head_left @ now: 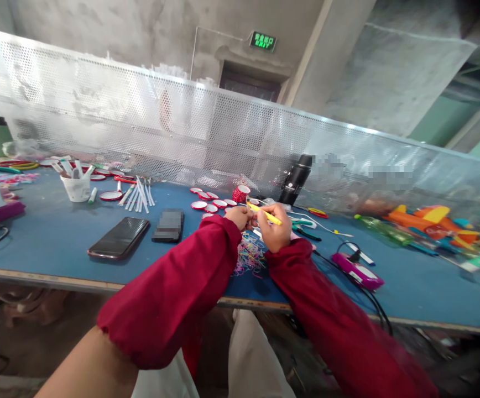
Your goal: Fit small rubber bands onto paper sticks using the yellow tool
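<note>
My right hand (pixel 275 228) is closed around a slim yellow pen-like tool (pixel 271 217), its tip slanting toward my left fingers; the exact kind is unclear. Close beside it, my left hand (pixel 238 217) has its fingers pinched together, and whatever lies between them is too small to make out. Below both hands, a loose pile of thin multicoloured strands (pixel 248 257) covers the table. Just beyond my fingers stands a small red patterned cup (pixel 240 193). Several red-rimmed white discs (pixel 199 205) lie to its left.
Left of my arms are two dark phones (pixel 119 237), white sticks (pixel 141 194) and a white cup of markers (pixel 76 187). A black bottle (pixel 296 179), green-handled pliers (pixel 305 228), a purple corded device (pixel 356 272) and an orange toy plane (pixel 431 224) are rightward. A perforated metal screen (pixel 240 127) runs behind.
</note>
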The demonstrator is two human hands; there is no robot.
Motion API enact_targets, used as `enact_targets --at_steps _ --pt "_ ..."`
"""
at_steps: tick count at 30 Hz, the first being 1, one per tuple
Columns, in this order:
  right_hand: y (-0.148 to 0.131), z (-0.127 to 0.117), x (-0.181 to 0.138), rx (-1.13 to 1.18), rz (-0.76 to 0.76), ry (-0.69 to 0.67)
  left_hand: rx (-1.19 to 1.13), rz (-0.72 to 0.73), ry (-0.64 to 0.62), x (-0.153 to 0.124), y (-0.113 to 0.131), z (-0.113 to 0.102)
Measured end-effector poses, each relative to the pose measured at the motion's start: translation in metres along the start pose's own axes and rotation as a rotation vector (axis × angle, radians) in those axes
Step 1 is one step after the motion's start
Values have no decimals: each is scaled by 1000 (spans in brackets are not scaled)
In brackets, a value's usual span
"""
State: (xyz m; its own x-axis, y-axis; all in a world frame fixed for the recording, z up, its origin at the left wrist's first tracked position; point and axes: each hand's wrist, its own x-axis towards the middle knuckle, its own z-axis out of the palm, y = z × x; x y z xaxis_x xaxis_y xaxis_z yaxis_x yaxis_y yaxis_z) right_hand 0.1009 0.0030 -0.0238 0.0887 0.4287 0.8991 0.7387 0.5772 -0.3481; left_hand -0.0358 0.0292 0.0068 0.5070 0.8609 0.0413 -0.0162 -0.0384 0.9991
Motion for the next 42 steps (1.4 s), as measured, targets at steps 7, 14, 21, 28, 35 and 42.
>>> enact_targets --at_steps 7,14,21,28,35,42 --pt "0 0 -1 -6 -3 2 15 3 10 -1 -1 -1" --pt "2 -1 -1 -29 -6 17 42 -2 23 2 -3 -1" --pt "3 0 -1 -10 -15 -7 55 0 33 0 -1 0" --pt "2 -2 0 -17 -10 -3 28 -1 23 -1 0 -1" --pt "4 -2 0 -17 -7 40 9 1 28 -1 0 -1" --pt "2 -2 -1 -18 -21 -5 26 14 18 3 -4 -1"
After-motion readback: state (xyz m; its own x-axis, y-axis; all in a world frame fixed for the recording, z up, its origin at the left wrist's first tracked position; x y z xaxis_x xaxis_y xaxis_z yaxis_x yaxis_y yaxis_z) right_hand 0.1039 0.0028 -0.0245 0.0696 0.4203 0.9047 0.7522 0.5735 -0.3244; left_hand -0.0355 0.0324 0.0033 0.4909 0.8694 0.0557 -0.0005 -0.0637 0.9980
